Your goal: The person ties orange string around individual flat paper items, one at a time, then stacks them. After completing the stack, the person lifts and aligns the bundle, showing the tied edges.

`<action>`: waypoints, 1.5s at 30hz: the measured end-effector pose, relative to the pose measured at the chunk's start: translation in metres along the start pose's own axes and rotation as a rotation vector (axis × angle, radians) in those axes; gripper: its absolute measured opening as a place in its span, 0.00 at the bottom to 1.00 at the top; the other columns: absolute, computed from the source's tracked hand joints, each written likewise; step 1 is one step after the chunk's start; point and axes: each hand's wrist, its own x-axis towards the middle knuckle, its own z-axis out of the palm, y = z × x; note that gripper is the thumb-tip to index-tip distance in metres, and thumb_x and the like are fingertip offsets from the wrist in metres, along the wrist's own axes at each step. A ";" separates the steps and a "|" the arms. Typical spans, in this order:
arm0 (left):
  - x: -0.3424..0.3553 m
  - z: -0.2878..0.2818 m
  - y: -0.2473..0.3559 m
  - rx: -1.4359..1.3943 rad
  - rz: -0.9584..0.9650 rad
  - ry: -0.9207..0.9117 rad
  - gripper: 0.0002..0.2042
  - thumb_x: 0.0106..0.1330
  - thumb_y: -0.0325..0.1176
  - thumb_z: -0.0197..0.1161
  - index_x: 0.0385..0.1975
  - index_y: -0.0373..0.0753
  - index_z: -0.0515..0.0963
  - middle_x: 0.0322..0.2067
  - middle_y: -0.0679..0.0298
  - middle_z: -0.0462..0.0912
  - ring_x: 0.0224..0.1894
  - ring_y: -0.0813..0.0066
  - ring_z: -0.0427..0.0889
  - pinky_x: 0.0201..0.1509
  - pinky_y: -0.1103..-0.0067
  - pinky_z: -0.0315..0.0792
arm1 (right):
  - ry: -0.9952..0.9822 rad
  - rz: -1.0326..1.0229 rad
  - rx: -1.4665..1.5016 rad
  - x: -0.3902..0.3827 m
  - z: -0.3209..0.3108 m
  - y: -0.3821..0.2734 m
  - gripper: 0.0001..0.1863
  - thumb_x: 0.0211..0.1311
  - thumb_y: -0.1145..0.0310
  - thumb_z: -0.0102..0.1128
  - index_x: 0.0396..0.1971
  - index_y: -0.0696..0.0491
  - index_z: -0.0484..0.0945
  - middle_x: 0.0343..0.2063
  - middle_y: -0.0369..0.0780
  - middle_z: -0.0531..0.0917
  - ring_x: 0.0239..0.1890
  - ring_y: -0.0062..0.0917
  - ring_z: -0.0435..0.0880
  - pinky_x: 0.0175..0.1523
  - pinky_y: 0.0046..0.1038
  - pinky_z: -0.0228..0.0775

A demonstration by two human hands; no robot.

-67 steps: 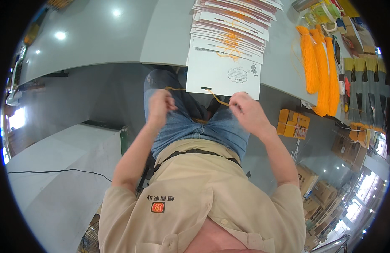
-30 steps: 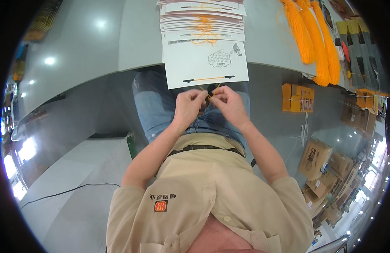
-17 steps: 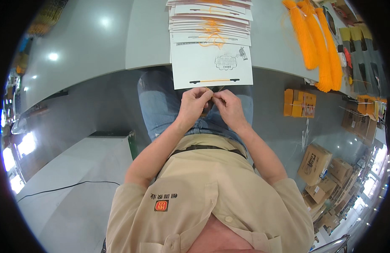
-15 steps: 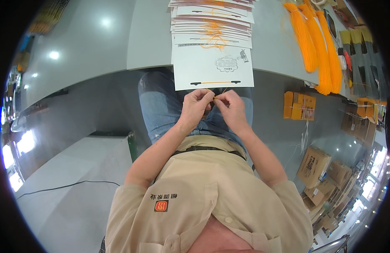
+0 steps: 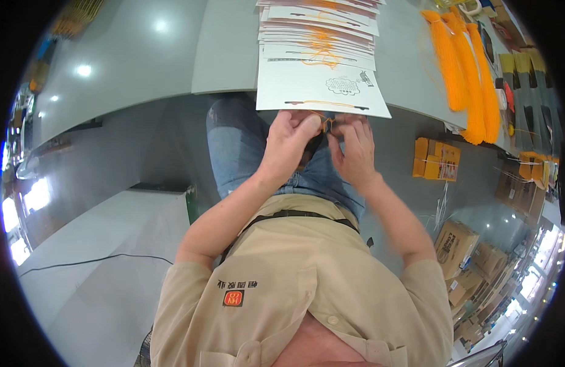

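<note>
A flat white printed sheet or bag, with an orange cord across its near side, overhangs the table edge above my lap. Just under its near edge, my left hand is closed, thumb pressed to the fingers, with a thin orange cord at its thumb tip. To the right of that cord is my right hand, its thumb apart from the fingers and its fingertips slightly blurred near the sheet's edge. Exactly how the cord runs behind the fingers is hidden.
Similar white pieces with orange cords lie stacked, overlapping, farther up the grey table. Hanks of orange cord drape over the table's right side. An orange-yellow box and cardboard boxes sit on the floor at the right.
My hands have moved up to the sheet's near edge and spread apart, from fingertips together. The right hand has opened out. The sheet has tilted, its near right corner shifting right.
</note>
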 end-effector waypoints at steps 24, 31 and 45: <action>0.073 -0.032 0.033 1.681 0.751 -0.196 0.25 0.55 0.32 0.74 0.55 0.40 0.77 0.58 0.57 0.75 0.61 0.57 0.73 0.63 0.64 0.69 | -0.582 -0.158 1.369 0.080 -0.177 -0.103 0.06 0.60 0.73 0.71 0.35 0.57 0.83 0.31 0.39 0.86 0.35 0.32 0.87 0.43 0.31 0.80; 0.098 -0.031 0.073 1.668 0.488 -0.406 0.14 0.58 0.32 0.71 0.44 0.41 0.81 0.50 0.62 0.82 0.51 0.56 0.81 0.53 0.65 0.76 | -0.376 -0.392 1.512 0.073 -0.203 -0.113 0.08 0.64 0.71 0.67 0.39 0.59 0.82 0.29 0.41 0.85 0.33 0.33 0.87 0.39 0.31 0.81; 0.045 -0.027 0.072 1.549 0.938 -0.293 0.02 0.60 0.24 0.65 0.30 0.38 0.80 0.32 0.59 0.86 0.31 0.57 0.84 0.34 0.68 0.78 | 0.342 0.936 0.527 0.043 -0.125 0.171 0.15 0.74 0.63 0.53 0.31 0.59 0.80 0.18 0.33 0.78 0.22 0.15 0.76 0.31 0.22 0.73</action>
